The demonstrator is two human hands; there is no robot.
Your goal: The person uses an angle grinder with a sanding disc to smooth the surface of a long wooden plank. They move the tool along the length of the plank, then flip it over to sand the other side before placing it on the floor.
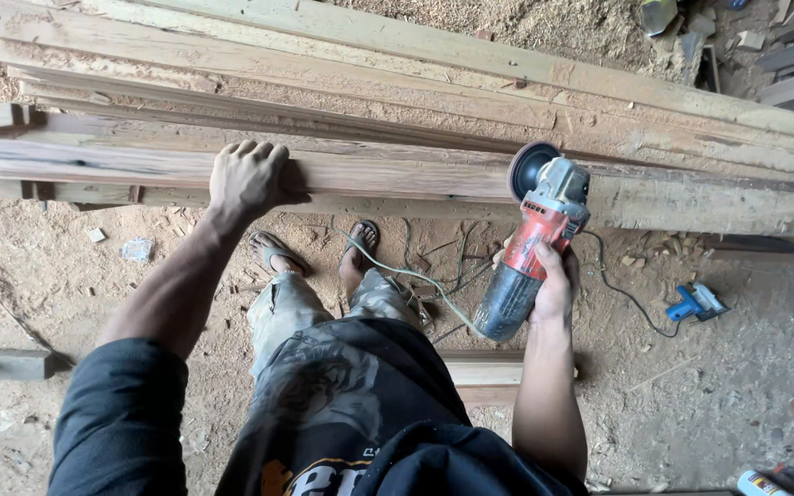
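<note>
The left hand (248, 176) lies flat with its fingers spread and curled over the near edge of a long wooden beam (397, 174), pressing on its top face. The beam runs the whole width of the view, resting with several other rough planks (415, 83) stacked behind it toward the far side.

The right hand (555, 280) is wrapped tightly around the body of a red and grey angle grinder (533, 248), fingers closed about its dark handle end. The grinder is tilted, its black disc (530, 167) up against the near edge of the beam, to the right of the left hand and well apart from it. A pale cord (397, 274) trails from the grinder's rear down across the ground.

Below the beam, two feet in sandals (319, 248) stand on a dirt floor (719, 386) covered with sawdust and wood scraps. A small blue power tool (697, 301) lies on the floor to the right, with a dark cable near it. No boxes or bins show clearly; whether the objects at the far right corner hold anything cannot be told.
</note>
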